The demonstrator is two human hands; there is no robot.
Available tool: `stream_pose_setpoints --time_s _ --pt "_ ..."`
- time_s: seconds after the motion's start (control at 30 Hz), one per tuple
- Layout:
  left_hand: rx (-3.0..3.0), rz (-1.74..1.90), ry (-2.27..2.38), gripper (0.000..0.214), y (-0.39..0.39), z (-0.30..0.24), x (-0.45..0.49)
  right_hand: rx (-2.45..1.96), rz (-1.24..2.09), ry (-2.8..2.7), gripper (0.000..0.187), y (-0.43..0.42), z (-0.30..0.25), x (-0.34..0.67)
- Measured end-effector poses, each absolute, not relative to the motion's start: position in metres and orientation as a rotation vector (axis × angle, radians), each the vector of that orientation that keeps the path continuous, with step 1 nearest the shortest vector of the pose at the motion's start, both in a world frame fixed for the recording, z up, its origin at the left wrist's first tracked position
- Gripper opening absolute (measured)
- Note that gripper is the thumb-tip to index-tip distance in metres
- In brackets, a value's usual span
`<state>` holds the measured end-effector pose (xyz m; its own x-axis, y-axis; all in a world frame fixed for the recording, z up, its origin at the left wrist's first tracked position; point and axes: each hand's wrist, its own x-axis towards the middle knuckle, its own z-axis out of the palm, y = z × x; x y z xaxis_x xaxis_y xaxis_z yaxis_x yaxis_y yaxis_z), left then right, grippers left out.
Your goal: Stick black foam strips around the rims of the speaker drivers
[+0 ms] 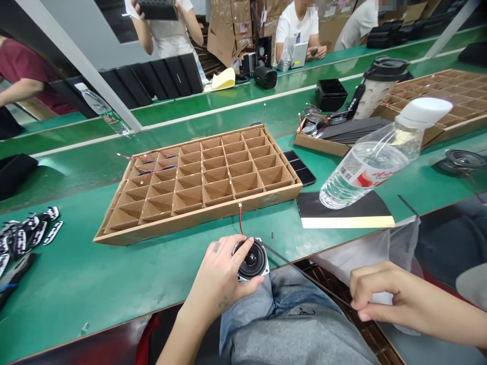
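Observation:
My left hand (224, 271) grips a small round speaker (251, 259) with a black cone and a pale square frame, at the bench's front edge above my lap. Its thumb and fingers rest around the rim, and a red wire with a white plug runs from the speaker toward the divided box. Pinched between the thumb and fingers of my right hand (375, 294) is a thin black strip (304, 274). The strip stretches taut from there to the speaker's upper edge, where a left fingertip presses on it.
Ahead lies a cardboard divider box (198, 205) with several wired pieces in its left cells. A water bottle (375, 157) stands to the right on a black sheet (342, 210), near a phone (300, 167). Pliers (17, 276) and black-and-white parts (28, 230) lie left. Co-workers sit or stand opposite.

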<state>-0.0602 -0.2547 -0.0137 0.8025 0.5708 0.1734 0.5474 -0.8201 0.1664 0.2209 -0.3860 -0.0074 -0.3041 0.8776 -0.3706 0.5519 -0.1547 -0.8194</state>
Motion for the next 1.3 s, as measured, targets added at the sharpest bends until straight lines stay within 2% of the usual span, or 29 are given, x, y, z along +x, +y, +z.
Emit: stream_pose_setpoints --time_s 0.57,0.77,0.83,0.9,0.97,1.03,1.13,1.3 --pt "3.042 0.062 0.957 0.05 -0.256 -0.003 -0.053 -1.364 1.51 -2.032 0.013 -0.382 0.005 0.181" --pt "3.106 0.102 1.231 0.048 -0.277 -0.009 -0.043 -1.297 1.449 -2.152 0.009 -0.376 0.002 0.171" --pt "3.079 0.119 1.359 0.054 -0.281 -0.01 -0.041 -1.352 1.355 -2.209 0.01 -0.37 0.005 0.176" --pt "3.037 0.138 1.392 0.07 -0.278 -0.008 -0.044 -1.411 1.244 -2.247 0.01 -0.361 0.009 0.186" --pt "2.994 0.17 1.284 0.084 -0.269 -0.004 -0.052 -1.454 1.13 -2.25 0.013 -0.353 0.014 0.198" --pt "2.939 0.153 1.038 0.086 -0.255 0.003 -0.063 -1.478 1.018 -2.225 0.017 -0.348 0.019 0.21" --pt "2.817 -0.012 0.693 0.077 -0.235 0.013 -0.074 -1.54 0.871 -2.139 0.018 -0.345 0.024 0.223" --pt "2.756 -0.189 0.491 0.06 -0.217 0.02 -0.07 -1.633 0.779 -2.023 0.023 -0.339 0.029 0.235"
